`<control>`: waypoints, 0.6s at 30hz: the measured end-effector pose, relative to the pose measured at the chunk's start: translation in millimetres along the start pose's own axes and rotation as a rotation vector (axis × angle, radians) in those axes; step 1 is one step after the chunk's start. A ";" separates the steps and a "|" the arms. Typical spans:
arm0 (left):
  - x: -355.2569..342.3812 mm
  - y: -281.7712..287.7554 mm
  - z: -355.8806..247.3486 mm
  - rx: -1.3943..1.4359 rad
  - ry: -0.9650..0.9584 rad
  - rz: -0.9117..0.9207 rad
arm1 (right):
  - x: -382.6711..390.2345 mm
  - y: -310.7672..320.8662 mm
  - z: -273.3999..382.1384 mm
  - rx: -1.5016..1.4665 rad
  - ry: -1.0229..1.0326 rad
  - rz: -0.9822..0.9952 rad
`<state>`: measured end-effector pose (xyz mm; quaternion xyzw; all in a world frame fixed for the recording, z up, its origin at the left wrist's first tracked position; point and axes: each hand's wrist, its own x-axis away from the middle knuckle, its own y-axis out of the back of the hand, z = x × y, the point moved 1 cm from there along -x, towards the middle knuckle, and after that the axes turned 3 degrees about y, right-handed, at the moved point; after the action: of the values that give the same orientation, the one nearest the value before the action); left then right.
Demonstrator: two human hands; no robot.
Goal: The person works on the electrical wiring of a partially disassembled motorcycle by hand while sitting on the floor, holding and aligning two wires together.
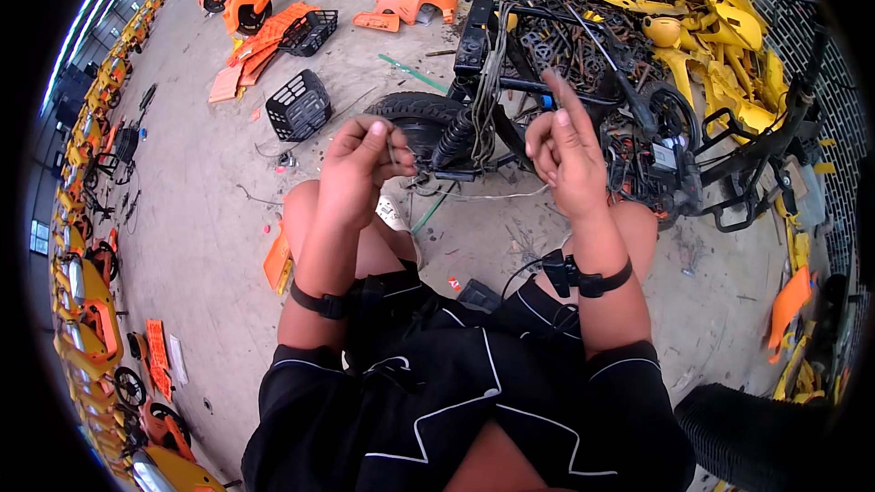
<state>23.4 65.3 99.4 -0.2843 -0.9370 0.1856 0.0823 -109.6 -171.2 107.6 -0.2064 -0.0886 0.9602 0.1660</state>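
Observation:
My left hand (365, 164) pinches a thin pale wire (395, 151) in front of the black rear tyre (410, 111) of a stripped scooter frame. My right hand (567, 150) is raised beside the frame, index finger extended upward, thumb and other fingers curled together; what they hold, if anything, I cannot make out. A pale strand (492, 194) runs low between my hands. A coiled shock spring (456, 135) and hanging grey cables (499, 82) are on the frame between them. Electrical parts with tangled wiring (652, 164) sit right of my right hand.
Black plastic baskets (296, 107) and orange body panels (401, 7) lie on the concrete floor (200, 246). Dark metal parts (592, 41) are heaped behind the frame, with yellow panels (720, 18) piled at the back right. Rows of scooters (91, 301) line the left side.

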 end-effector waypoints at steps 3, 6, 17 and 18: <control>-2.8 -31.4 -0.7 -0.021 0.020 0.067 | 3.2 -8.2 -0.6 0.118 -0.011 0.033; -6.7 -55.2 3.4 -0.137 -0.072 0.105 | 5.6 -18.1 -4.8 0.157 0.025 0.087; -8.0 -86.8 22.5 -0.018 -0.073 0.120 | 8.2 -21.4 -11.9 -0.677 -0.244 0.217; -7.8 -87.7 22.6 -0.036 -0.086 0.114 | 8.2 -21.5 -13.2 -0.699 -0.261 0.226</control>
<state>-20.0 -13.4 112.9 -0.3302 -0.9252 0.1848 0.0263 -105.0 -147.0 97.8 -0.1349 -0.4074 0.9026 -0.0338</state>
